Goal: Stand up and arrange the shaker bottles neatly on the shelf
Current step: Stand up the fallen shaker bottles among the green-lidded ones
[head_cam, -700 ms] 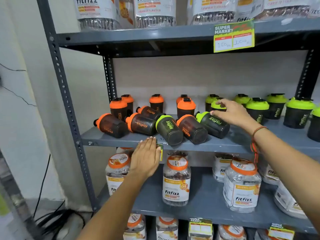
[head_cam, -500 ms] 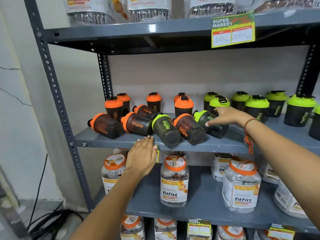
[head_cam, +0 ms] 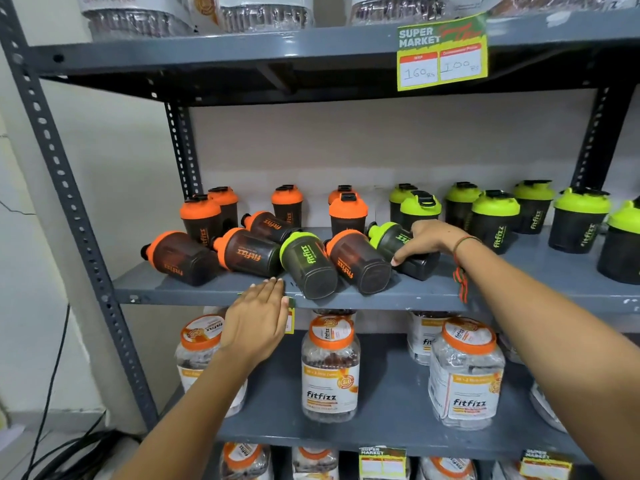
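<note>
Dark shaker bottles fill the middle grey shelf [head_cam: 207, 289]. Several lie toppled at its front: orange-lidded ones [head_cam: 180, 258] [head_cam: 249, 252] [head_cam: 358, 259] and two green-lidded ones [head_cam: 308, 265] [head_cam: 391, 237]. Upright orange-lidded shakers [head_cam: 348, 216] stand behind, and upright green-lidded shakers [head_cam: 495, 220] line the right side. My right hand [head_cam: 427, 242] curls over the right fallen green-lidded shaker, fingers around its body. My left hand [head_cam: 258, 317] lies flat against the shelf's front edge, fingers together, holding nothing.
Clear fitfizz jars [head_cam: 330, 368] with orange lids stand on the shelf below. More jars [head_cam: 266, 12] sit on the top shelf, beside a hanging price tag [head_cam: 443, 60]. A perforated upright post [head_cam: 62, 188] frames the left side; black cables [head_cam: 69, 452] lie on the floor.
My right hand dropped from the upright green lids onto the fallen green-lidded shaker and closed around it. My left hand stayed on the shelf edge.
</note>
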`<state>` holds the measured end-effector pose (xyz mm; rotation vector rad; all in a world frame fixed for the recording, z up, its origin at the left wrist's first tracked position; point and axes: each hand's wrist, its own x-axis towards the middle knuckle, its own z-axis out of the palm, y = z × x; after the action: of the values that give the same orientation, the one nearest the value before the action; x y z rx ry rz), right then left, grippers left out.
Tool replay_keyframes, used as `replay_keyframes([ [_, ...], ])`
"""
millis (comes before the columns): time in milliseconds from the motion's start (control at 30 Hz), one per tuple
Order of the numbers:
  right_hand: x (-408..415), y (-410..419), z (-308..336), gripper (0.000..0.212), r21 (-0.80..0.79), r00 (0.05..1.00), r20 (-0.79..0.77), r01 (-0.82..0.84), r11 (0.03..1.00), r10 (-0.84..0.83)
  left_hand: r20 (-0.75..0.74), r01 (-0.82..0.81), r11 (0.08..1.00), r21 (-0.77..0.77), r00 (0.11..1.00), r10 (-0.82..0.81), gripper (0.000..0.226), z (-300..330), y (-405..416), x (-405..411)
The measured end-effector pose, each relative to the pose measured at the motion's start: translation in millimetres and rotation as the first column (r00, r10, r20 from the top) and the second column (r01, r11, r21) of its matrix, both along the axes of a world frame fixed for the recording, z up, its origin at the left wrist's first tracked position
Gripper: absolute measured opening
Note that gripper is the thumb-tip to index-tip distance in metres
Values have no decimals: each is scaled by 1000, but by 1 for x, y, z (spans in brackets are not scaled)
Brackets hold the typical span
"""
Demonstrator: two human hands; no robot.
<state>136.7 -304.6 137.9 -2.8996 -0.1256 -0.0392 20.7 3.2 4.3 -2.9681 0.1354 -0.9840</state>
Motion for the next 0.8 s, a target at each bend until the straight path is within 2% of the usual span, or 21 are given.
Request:
replay_keyframes([
  [167, -12, -13, -7, 55, 147, 998, 60, 16, 989, -25, -5, -2, 1000, -15, 1000, 2, 55, -1, 0, -2],
  [267, -17, -26, -17, 64, 407, 990, 129, -9, 914, -48, -7, -4, 999, -39, 1000, 4, 58, -2, -1, -2],
  [333, -23, -35, -21, 68, 525, 978, 187, -22, 851, -91, -3, -10, 999, -51, 1000, 10, 58, -3, -3, -2],
  [467, -33, -61, -22, 82, 617, 925, 310, -21, 786, -219, 33, -32, 993, -113, 999, 36, 52, -6, -10, -5],
  [600, -35, -97, -28, 94, 672, 840, 393, 16, 740, -375, 16, -12, 991, -133, 1000, 14, 58, -8, -10, -3],
  [700, -33, -126, -38, 95, 717, 788, 405, 42, 696, -464, 12, 6, 991, -133, 1000, -4, 61, -9, -10, -2],
  [800, -30, -150, -52, 96, 735, 777, 384, 70, 675, -498, 2, 2, 990, -143, 1000, -2, 63, -11, -10, -3],
])
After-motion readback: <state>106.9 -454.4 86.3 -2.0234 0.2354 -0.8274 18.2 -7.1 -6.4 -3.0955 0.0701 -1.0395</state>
